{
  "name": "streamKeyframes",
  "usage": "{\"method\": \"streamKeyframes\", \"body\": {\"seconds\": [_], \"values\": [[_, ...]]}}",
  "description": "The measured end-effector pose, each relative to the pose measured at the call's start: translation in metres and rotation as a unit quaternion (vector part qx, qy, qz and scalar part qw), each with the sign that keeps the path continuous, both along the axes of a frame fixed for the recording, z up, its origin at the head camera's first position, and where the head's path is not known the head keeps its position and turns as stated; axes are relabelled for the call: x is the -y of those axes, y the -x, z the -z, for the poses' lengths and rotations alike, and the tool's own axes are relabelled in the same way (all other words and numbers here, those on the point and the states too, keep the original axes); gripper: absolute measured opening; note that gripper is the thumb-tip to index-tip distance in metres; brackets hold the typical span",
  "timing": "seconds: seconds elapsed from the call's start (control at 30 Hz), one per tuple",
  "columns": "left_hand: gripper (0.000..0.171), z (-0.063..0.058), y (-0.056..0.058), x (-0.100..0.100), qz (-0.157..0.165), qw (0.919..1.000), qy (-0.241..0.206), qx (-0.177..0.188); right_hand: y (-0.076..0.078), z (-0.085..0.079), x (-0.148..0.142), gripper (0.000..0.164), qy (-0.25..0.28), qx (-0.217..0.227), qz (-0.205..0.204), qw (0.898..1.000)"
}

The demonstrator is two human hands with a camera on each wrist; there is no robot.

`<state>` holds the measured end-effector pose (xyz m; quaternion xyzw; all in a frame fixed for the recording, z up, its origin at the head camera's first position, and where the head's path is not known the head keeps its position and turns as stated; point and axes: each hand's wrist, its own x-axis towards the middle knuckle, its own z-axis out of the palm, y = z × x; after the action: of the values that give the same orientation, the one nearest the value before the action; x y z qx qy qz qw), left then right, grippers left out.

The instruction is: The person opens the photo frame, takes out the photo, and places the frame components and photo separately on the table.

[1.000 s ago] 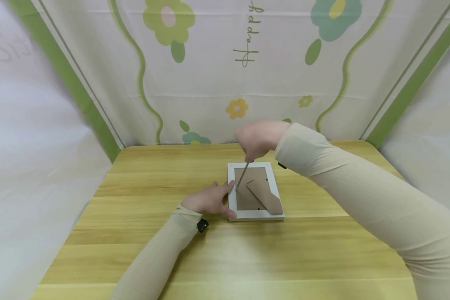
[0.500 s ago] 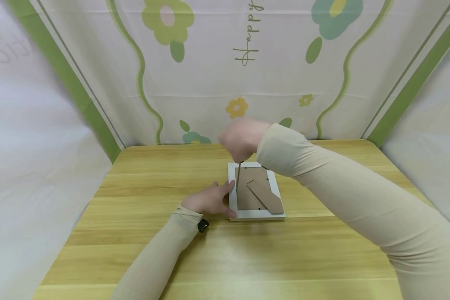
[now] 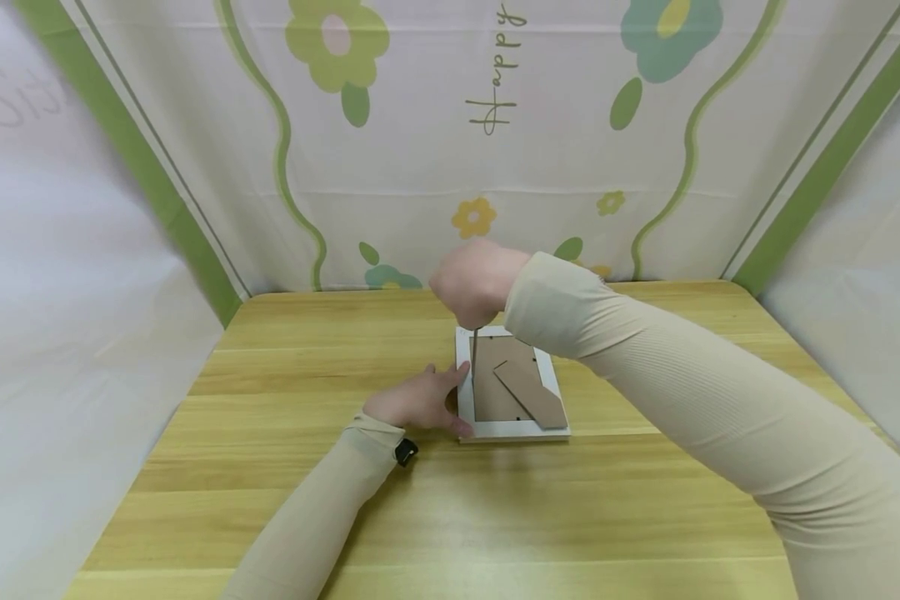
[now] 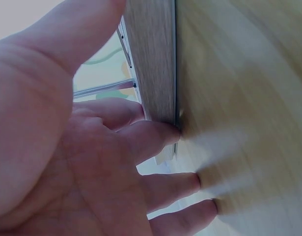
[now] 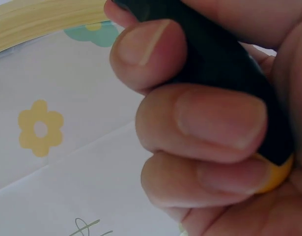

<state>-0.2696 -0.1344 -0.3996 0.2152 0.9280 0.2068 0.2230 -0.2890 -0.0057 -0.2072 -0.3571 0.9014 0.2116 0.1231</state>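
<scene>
A white picture frame [image 3: 510, 430] lies face down on the table, its brown backing board [image 3: 490, 402] and stand leg [image 3: 534, 394] facing up. My left hand [image 3: 417, 400] rests along its left side, thumb at the near corner. In the left wrist view, fingertips touch the frame's side edge [image 4: 153, 54] and the table. Above the frame, my right hand [image 3: 474, 283] grips a screwdriver [image 5: 214, 54] by its black handle with a yellow end. Its thin shaft [image 3: 475, 352] points down, nearly upright, to the inner left edge of the frame. The hand hides the handle in the head view.
Small dark tabs [image 3: 535, 360] sit around the backing board's edge. The wooden table [image 3: 300, 367] extends on both sides of the frame. Behind it hangs a white curtain [image 3: 420, 150] with flower prints, and similar cloth stands at left and right.
My right hand has moved left, and the screwdriver has gone from slanted to nearly upright, its tip staying by the frame's left inner edge. The left hand and frame stay in place.
</scene>
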Motion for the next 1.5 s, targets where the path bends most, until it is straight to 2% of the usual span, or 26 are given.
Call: {"method": "streamKeyframes", "body": {"seconds": [0.17, 0.3, 0.43, 0.53, 0.77, 0.97, 1.23, 1.37, 1.5], "values": [[0.108, 0.0, 0.001, 0.0, 0.006, 1.0, -0.002, -0.003, 0.002, 0.001, -0.007, 0.019, 0.025, 0.022, 0.031, 0.999], [0.108, 0.0, 0.003, 0.002, 0.015, 0.9998, -0.011, -0.004, 0.004, 0.0, -0.017, 0.011, 0.047, 0.038, 0.054, 0.997], [0.108, 0.0, 0.004, 0.005, 0.02, 0.9996, -0.018, 0.001, 0.008, 0.001, -0.027, 0.006, 0.059, 0.042, 0.059, 0.996], [0.108, 0.0, 0.004, 0.006, 0.019, 0.9996, -0.018, 0.002, 0.012, 0.002, -0.035, 0.014, 0.062, 0.044, 0.055, 0.996], [0.109, 0.001, 0.007, 0.007, 0.014, 0.9998, -0.016, 0.005, 0.023, 0.008, -0.055, 0.025, 0.075, 0.081, 0.038, 0.993], [0.109, 0.004, 0.01, 0.007, 0.014, 0.9998, -0.015, 0.002, 0.031, 0.008, -0.07, 0.029, 0.095, 0.107, 0.025, 0.989], [0.109, 0.005, 0.014, 0.009, 0.01, 0.9998, -0.014, 0.004, 0.033, -0.008, -0.091, 0.035, 0.128, 0.1, 0.034, 0.986], [0.109, 0.005, 0.014, 0.01, 0.011, 0.9999, -0.01, -0.001, 0.036, -0.013, -0.105, 0.031, 0.15, 0.098, 0.036, 0.983], [0.109, 0.004, 0.014, 0.01, 0.009, 0.9999, -0.013, -0.002, 0.038, -0.014, -0.123, 0.025, 0.183, 0.082, 0.015, 0.98]]}}
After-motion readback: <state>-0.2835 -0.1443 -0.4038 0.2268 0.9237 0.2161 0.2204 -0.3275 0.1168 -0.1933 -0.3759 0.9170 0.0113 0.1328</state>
